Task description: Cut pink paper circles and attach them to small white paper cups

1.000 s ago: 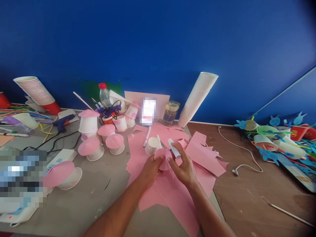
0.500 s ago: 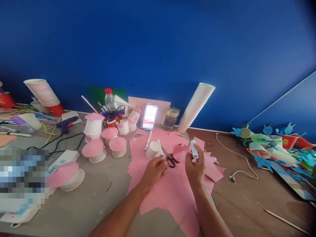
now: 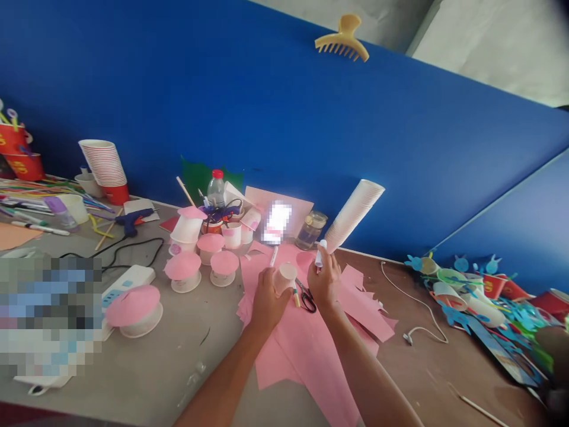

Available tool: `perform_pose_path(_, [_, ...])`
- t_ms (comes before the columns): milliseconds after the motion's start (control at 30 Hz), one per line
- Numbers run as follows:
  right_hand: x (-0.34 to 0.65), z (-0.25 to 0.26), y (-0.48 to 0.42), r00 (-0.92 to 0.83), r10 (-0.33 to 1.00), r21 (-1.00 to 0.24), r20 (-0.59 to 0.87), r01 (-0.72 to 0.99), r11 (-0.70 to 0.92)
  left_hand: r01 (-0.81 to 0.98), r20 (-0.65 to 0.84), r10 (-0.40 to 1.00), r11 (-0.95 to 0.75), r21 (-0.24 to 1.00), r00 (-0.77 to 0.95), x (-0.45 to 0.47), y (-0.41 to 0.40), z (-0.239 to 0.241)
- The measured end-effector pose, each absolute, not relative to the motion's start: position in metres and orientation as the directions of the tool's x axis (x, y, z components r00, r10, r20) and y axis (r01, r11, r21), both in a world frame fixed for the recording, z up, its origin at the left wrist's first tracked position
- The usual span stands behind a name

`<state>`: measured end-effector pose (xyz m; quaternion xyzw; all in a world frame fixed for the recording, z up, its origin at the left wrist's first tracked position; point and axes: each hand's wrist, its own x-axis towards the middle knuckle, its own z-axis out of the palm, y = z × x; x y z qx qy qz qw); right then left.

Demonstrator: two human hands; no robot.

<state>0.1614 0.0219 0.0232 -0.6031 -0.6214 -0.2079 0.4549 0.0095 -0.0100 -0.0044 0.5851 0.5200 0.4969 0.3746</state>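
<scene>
My left hand (image 3: pixel 269 301) is closed around a small upturned white paper cup (image 3: pixel 287 271) on the pink paper. In my right hand (image 3: pixel 326 277) is a short white tube with a pale bluish label, perhaps a glue stick (image 3: pixel 319 258). Between the hands lie black-handled scissors (image 3: pixel 306 299) and a marker (image 3: pixel 297 298). A pink paper piece (image 3: pixel 304 260) shows just left of my right fingers. Another marker (image 3: pixel 274 256) lies behind the cup. Cut pink paper sheets (image 3: pixel 306 350) spread under both hands.
Several cups with pink paper tops (image 3: pixel 182 267) stand to the left, near a power strip (image 3: pixel 128 287) and glue gun (image 3: pixel 133 219). Behind are a lit phone (image 3: pixel 278 222), a glass jar (image 3: pixel 311 228) and a leaning cup stack (image 3: pixel 355 213). A white cable (image 3: pixel 415 296) lies right.
My left hand has moved up and taken hold of the cup. My right hand has shifted left with the white tube. The view has tilted, showing a hair clip above the blue panel.
</scene>
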Motion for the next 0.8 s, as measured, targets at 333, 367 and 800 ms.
perform_pose_path(333, [0.146, 0.012, 0.018, -0.275, 0.507, -0.009, 0.817, 0.873, 0.487, 0.277, 0.114, 0.993, -0.113, 0.954, 0.012, 0.009, 0.001, -0.023])
perform_pose_path(367, [0.146, 0.011, 0.016, -0.296, 0.503, -0.006, 0.812, 0.857, 0.515, 0.287, 0.114, 0.993, -0.113, 0.951, 0.014, 0.009, 0.002, -0.023])
perform_pose_path(800, [0.143, 0.016, -0.001, -0.414, 0.529, -0.089, 0.741, 0.72, 0.688, 0.334, 0.162, 0.985, -0.173, 0.927, 0.06, 0.008, -0.002, -0.014])
